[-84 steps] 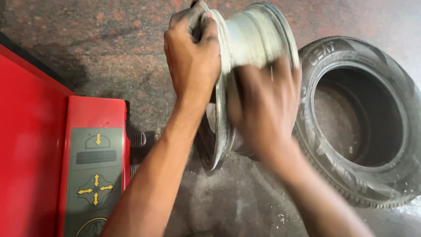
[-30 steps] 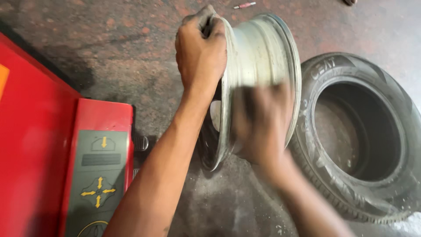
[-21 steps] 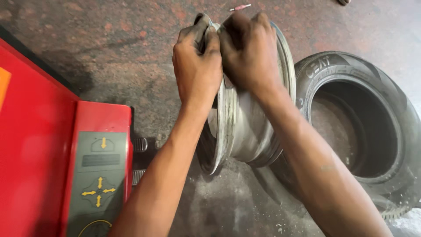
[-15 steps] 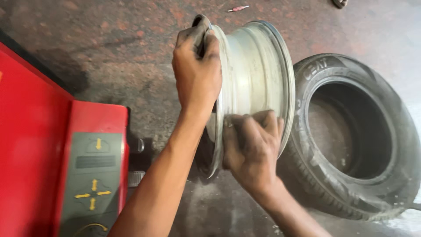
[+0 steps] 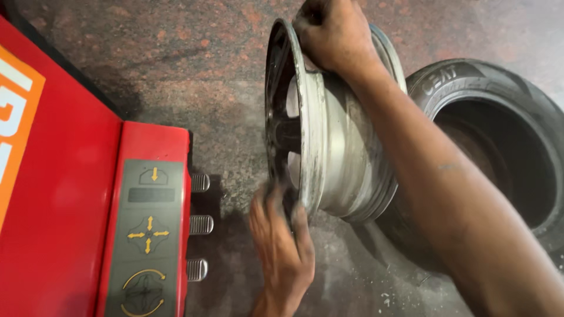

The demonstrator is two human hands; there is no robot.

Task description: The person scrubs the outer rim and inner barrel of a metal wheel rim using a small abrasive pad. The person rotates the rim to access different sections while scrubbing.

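A bare steel wheel rim (image 5: 329, 135) stands upright on edge on the speckled floor (image 5: 176, 70), between a red machine (image 5: 64, 194) with pedals and a tyre (image 5: 499, 147) lying just beside it. The right hand (image 5: 335, 35) has its fingers clamped over the rim's top flange; the left hand (image 5: 282, 246) cups the lower edge, fingers curled against it. The rim is judged stiff, heavy and grimy (likely slippery), best gripped at opposite flanges.
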